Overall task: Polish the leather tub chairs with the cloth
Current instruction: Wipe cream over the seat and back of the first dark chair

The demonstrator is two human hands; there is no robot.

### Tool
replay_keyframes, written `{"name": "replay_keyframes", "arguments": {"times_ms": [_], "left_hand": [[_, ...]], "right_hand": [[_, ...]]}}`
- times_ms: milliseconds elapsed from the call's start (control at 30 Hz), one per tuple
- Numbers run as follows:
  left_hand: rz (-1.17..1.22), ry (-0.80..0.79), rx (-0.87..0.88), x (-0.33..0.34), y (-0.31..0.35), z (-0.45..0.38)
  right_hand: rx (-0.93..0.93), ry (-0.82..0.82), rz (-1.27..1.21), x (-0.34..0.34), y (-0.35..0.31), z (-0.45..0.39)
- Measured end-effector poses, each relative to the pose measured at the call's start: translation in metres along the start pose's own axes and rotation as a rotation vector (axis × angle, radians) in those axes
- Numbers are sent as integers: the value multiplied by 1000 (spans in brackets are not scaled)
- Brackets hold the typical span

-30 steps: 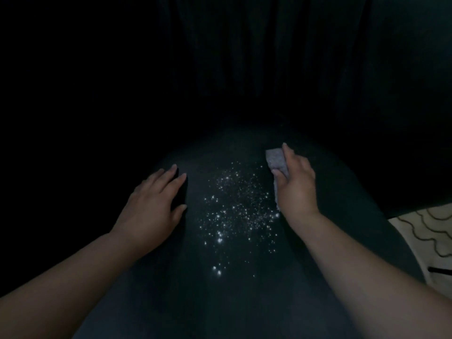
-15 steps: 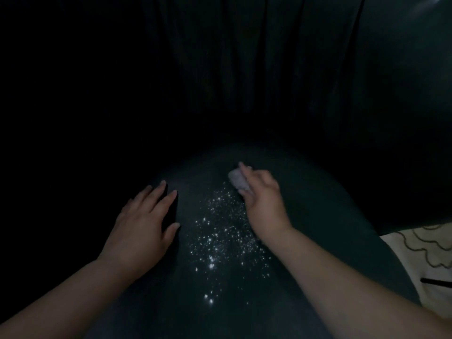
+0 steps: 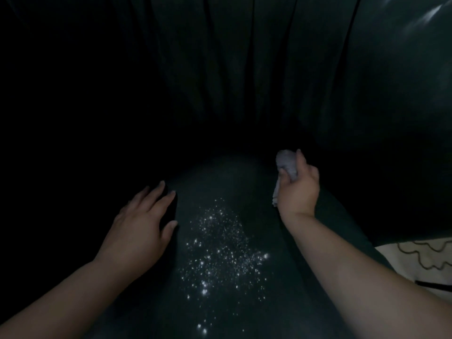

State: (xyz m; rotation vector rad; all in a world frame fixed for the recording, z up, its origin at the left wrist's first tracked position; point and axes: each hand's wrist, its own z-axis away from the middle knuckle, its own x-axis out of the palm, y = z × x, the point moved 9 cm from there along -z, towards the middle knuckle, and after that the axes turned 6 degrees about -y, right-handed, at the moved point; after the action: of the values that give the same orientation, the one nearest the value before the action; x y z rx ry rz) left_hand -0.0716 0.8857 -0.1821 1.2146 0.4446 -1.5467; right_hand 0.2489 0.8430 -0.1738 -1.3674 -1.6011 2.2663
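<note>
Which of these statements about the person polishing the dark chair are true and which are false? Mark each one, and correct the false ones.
1. The right hand grips the cloth. True.
2. The left hand holds a spray bottle. False: it lies flat on the chair seat with fingers spread, holding nothing.
3. Shiny droplets speckle the seat between the two forearms. True.
4. The cloth is spread flat over the droplets. False: it is bunched in the right hand, further back on the seat, beyond the droplets.
5. A pale patterned surface shows at the lower right edge. True.
</note>
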Motion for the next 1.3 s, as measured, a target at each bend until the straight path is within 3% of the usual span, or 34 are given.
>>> {"name": "replay_keyframes", "arguments": {"times_ms": [167,433,533,733,833,900,967,1033,1300], "left_hand": [[68,-36,-11,1,9,-34],[102,10,-31,1,9,-37],[99,11,-32,2,9,-37],[126,0,14,3,9,-32],[170,-12,59,-4,8,-24],[170,5,61,-7,0,-12],[154,33,49,-8,-9,4],[129,49,30,-6,-19,19],[18,41,-29,11,-28,58]], "right_hand": [[84,50,118,12,3,-37],[-32,-164,186,54,-8,-72],[-38,-321,167,71,-15,-76],[-397,-598,68,101,-78,-1],[-436,-690,62,108,-81,52],[-369,-612,-20,90,-70,58],[-288,-385,-28,54,-51,40],[-209,-263,42,28,-30,24],[-377,-407,158,73,-48,76]]}}
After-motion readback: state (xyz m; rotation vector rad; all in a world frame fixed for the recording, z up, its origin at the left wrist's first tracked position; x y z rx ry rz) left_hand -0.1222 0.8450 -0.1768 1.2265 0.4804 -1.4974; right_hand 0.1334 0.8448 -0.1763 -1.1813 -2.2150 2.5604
